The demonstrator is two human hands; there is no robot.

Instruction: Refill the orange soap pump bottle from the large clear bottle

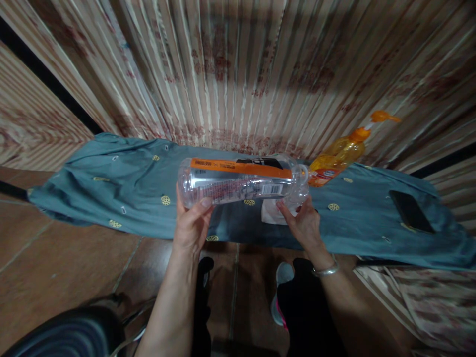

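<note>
A large clear plastic bottle with an orange and silver label and a barcode lies sideways in the air above the cloth-covered surface. My left hand is closed around its base, thumb along the near side. My right hand grips the shoulder near the neck, which points right. Below that end shows a folded white tissue or cloth; whether the right hand touches it I cannot tell. Just beyond the neck stands a pump bottle of yellow liquid with an orange pump top.
A teal cloth with yellow pineapple prints covers the narrow surface. Toward its right end lies a dark phone. A pleated patterned curtain hangs behind. At the lower left is a dark round stool seat on the tiled floor.
</note>
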